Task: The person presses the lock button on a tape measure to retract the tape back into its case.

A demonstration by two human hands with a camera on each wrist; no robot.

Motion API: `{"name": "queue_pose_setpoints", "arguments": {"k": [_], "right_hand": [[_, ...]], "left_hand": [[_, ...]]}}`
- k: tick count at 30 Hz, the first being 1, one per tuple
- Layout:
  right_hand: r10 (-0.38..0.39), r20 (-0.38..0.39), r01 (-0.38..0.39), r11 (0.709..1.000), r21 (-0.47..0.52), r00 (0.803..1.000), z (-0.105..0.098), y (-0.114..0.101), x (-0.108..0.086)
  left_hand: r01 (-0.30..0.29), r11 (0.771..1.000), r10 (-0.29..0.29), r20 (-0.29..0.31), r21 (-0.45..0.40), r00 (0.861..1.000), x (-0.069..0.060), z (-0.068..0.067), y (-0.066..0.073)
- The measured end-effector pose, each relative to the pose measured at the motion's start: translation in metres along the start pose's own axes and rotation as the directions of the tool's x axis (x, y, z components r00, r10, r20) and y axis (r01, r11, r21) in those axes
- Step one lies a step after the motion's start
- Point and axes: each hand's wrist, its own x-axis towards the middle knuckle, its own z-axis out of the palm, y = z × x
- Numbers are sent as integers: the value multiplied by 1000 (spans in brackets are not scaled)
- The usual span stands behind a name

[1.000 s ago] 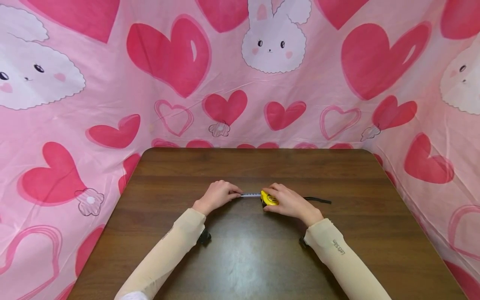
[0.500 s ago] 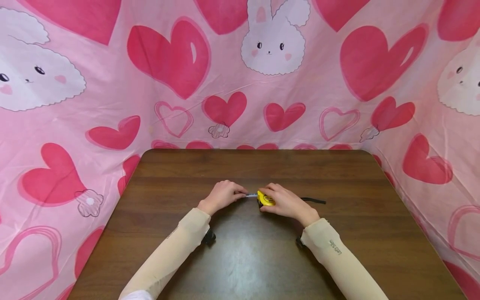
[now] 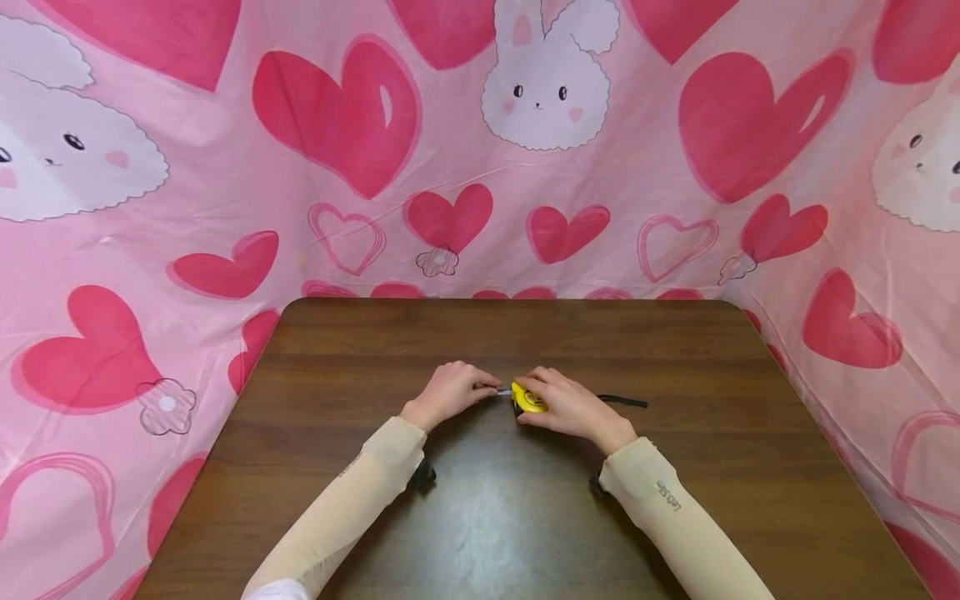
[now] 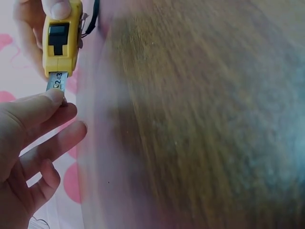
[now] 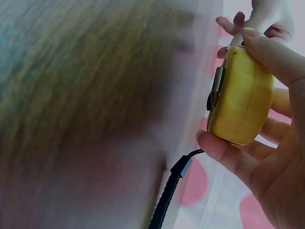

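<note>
A yellow tape measure (image 3: 530, 401) with a black slide button is held above the table by my right hand (image 3: 570, 404), thumb and fingers round its case. From its mouth a short piece of metal blade (image 4: 57, 80) sticks out, with black figures on it. My left hand (image 3: 454, 392) pinches the blade's end between thumb and forefinger, close to the case; in the left wrist view its other fingers are spread apart and loosely bent. The black wrist strap (image 5: 167, 198) hangs from the case and shows to the right of my right hand in the head view.
Below both hands lies a brown wood-grain table (image 3: 480, 517) with rounded far corners. Pink cloth (image 3: 465, 100) printed with hearts and rabbits surrounds it at the back and sides. Each wrist carries a small black camera under a beige sleeve (image 3: 352, 492).
The hands have drawn closer, the left moving right and the right slightly left. The length of blade showing between them has shortened. Both grips stay as they were.
</note>
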Motion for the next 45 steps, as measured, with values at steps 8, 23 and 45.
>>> {"name": "queue_pose_setpoints", "arguments": {"k": [8,23,45], "right_hand": [[-20,11,20,1000,6,1000,2,-1,1],[-81,-7,81,997,-2,997,6,-3,2],[-75,-6,75,997,3,997,5,-4,0]], "left_hand": [[-5,1000,5,19,6,1000,1,1,2],[-42,999,42,16,7,999,3,4,6],[-22,995,25,33,-98,999,4,9,11]]}}
